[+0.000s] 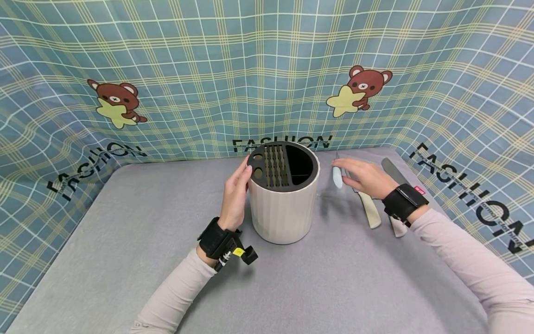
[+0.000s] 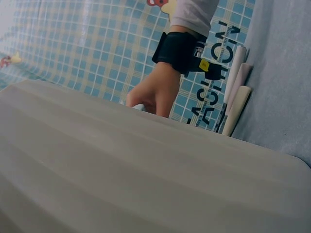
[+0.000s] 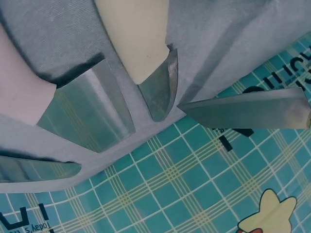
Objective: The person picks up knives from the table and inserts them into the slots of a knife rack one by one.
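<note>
A ribbed off-white knife block (image 1: 281, 215) with a dark slotted top stands upright on the grey cloth. My left hand (image 1: 235, 195) rests against its left side, fingers fairly straight near the rim. To the right of the block, my right hand (image 1: 367, 178) grips a knife by its pale blue handle (image 1: 337, 177), held above the cloth. That knife's bare blade (image 3: 248, 111) shows in the right wrist view. Below it lie a cream-handled knife (image 3: 138, 39) and a broad-bladed knife with a pinkish handle (image 3: 19, 80). The block's wall hides part of my right fingers in the left wrist view.
Another knife's blade (image 1: 394, 170) lies beyond my right wrist, by the hanging plaid curtain (image 1: 267, 69). The curtain encloses the back and sides of the grey cloth (image 1: 112, 241). The block's top has narrow slots, round holes and one large opening.
</note>
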### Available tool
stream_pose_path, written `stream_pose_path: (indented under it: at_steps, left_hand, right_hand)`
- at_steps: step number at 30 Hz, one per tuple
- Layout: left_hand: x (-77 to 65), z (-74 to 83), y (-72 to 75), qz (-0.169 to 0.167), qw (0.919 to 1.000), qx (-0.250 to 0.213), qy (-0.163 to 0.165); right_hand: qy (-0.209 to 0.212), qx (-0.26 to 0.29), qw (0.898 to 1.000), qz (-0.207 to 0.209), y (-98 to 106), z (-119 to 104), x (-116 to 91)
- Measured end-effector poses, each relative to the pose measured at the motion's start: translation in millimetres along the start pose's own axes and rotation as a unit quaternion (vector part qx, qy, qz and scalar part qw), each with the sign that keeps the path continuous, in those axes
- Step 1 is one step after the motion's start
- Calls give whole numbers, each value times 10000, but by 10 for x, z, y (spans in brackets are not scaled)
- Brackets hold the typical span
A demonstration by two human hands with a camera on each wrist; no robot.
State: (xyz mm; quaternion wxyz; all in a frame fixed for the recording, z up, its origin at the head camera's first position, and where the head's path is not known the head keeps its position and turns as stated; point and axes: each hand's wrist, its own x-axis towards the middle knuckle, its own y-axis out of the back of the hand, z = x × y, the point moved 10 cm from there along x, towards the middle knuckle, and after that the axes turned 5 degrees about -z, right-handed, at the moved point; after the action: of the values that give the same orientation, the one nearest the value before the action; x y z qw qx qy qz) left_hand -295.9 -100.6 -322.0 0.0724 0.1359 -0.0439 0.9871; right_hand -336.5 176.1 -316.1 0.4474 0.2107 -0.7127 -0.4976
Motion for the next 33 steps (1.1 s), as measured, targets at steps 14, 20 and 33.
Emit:
stream_pose_path:
  at_steps: [14, 20, 33]
  left_hand:
    - [5, 21, -1, -35, 9999, -49, -85]
    - [16, 22, -1, -29, 9999, -23, -107]
    - [15, 41, -6, -36, 9999, -59, -148]
  right_hand:
    - [-422, 47, 9962, 761, 218, 137, 18]
    - [-575, 115, 9918, 1131, 309, 170, 22]
    - [-939, 918, 9704, 2024, 508, 283, -31]
